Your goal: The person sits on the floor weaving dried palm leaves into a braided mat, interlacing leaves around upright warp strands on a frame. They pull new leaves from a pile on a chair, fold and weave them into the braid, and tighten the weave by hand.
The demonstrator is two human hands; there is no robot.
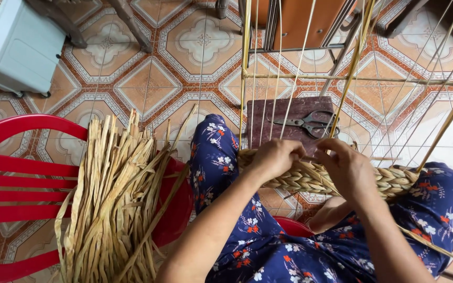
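Weaving in hand at centre frame: left hand (274,157) and right hand (346,166) both closed on the braided straw band (310,179) across the knees; next move likely needs fresh straw from the bundle (114,199), lower left

Braid (342,181) of pale dried straw, thick and plaited, lying across lap from knee to knee, middle hidden under both hands, thin upright strands (276,78) rising from it to a horizontal rod above

Patterned tile floor (148,78) bears a red chair (11,173) and white appliance (14,44).
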